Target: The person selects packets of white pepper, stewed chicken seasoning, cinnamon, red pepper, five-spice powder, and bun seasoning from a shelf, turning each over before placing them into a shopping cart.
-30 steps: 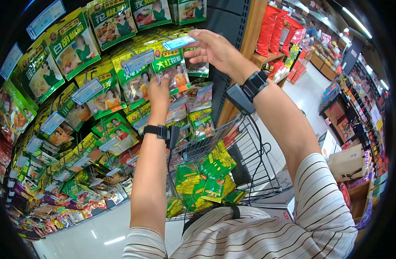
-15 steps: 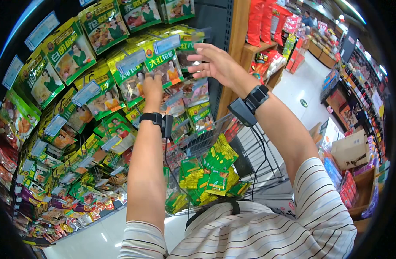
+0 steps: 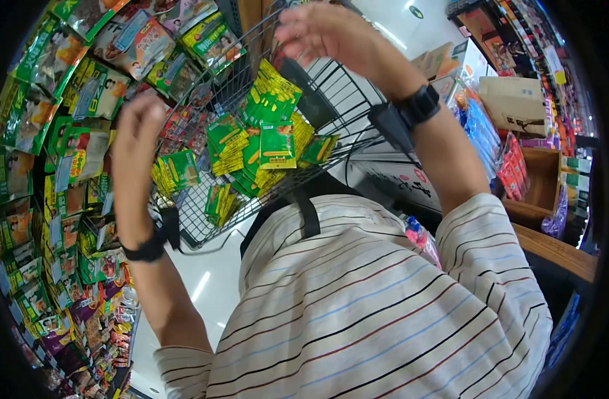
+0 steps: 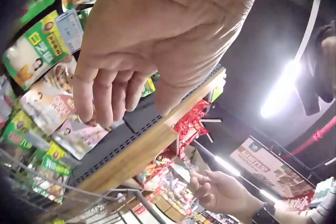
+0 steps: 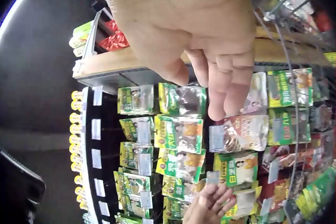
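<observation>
My left hand (image 3: pixel 138 139) is raised between the hanging seasoning packets (image 3: pixel 85 149) and the left side of a wire shopping cart (image 3: pixel 341 86). Its fingers are loosely bent with nothing in them, as the left wrist view also shows. Over the far right part of the cart hovers my right hand (image 3: pixel 331 40), blurred, its fingers relaxed and holding nothing. Inside the cart lies a heap of green and yellow packets (image 3: pixel 276 143). In the right wrist view, rows of hooked packets (image 5: pixel 178 132) hang beyond the hand.
Price tags (image 5: pixel 216 139) stick out in front of the hanging packets. A wooden post (image 4: pixel 142 155) borders the rack. Right of the cart stand a cardboard box (image 3: pixel 513 103) and a wooden bin (image 3: pixel 540 176). White tiled floor (image 3: pixel 204 286) shows below the cart.
The head view has tilted down toward the cart. My left hand has come away from the hanging packet it was touching. The right hand has left the price tag area and is over the cart.
</observation>
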### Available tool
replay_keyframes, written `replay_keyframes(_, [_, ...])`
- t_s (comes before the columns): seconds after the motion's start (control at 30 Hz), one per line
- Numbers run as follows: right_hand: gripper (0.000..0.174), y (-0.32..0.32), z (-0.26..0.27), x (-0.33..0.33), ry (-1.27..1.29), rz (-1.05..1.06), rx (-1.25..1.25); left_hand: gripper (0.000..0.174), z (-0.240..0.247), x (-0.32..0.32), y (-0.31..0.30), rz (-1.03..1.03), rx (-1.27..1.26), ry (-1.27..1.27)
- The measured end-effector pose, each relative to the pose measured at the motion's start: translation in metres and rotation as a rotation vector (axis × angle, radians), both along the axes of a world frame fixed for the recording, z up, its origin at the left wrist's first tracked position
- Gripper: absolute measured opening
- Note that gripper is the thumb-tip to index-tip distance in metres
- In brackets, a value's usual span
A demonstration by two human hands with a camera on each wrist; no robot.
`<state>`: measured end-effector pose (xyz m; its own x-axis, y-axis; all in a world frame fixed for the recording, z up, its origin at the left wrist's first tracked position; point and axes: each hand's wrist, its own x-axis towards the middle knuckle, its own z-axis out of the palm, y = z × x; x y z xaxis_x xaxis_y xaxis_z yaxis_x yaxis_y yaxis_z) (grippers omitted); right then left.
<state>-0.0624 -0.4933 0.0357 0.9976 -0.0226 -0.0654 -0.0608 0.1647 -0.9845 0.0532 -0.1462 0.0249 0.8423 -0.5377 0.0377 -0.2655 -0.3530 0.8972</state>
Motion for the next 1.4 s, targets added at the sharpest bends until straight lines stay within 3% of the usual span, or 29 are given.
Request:
replay_keyframes(0.13, [0.034, 0.002, -0.055, -0.039, 0.282, -0.068, -0.106, 0.037, -0.043, -0.057, 0.026, -0.090, 0.059, 0.395])
replay_keyframes(0.23, [0.028, 0.005, -0.091, -0.058, 0.468, 0.005, -0.176, 0.042, -0.064, -0.087, 0.045, -0.060, 0.010, 0.572])
replay_keyframes(0.47, [0.024, 0.012, -0.157, -0.065, 0.639, 0.228, -0.297, 0.043, -0.068, -0.107, 0.064, 0.022, 0.079, 0.556])
replay_keyframes(0.67, [0.026, 0.011, -0.212, -0.052, 0.647, 0.451, -0.581, 0.042, -0.072, -0.116, 0.063, 0.096, 0.055, 0.589])
replay_keyframes(0.77, [0.027, 0.002, -0.255, -0.041, 0.857, 0.843, -0.944, 0.039, -0.076, -0.124, 0.062, 0.121, 0.040, 0.628])
replay_keyframes(0.87, [0.030, -0.008, -0.275, -0.059, 0.832, 0.845, -0.996, 0.037, -0.074, -0.128, 0.061, 0.141, 0.055, 0.633])
replay_keyframes(1.0, [0.029, -0.011, -0.273, -0.063, 1.071, 0.919, -0.878, 0.036, -0.070, -0.130, 0.062, 0.184, 0.067, 0.623])
replay_keyframes(1.17, [0.051, -0.011, -0.288, -0.062, 1.046, 1.081, -0.942, 0.034, -0.069, -0.131, 0.058, 0.233, 0.077, 0.654])
replay_keyframes(1.27, [0.049, -0.013, -0.314, -0.069, 0.578, 1.099, -1.087, 0.039, -0.068, -0.132, 0.055, 0.263, 0.072, 0.660])
replay_keyframes(1.4, [0.044, -0.021, -0.320, -0.043, 0.550, 0.840, -0.969, 0.035, -0.073, -0.132, 0.052, 0.230, 0.119, 0.656])
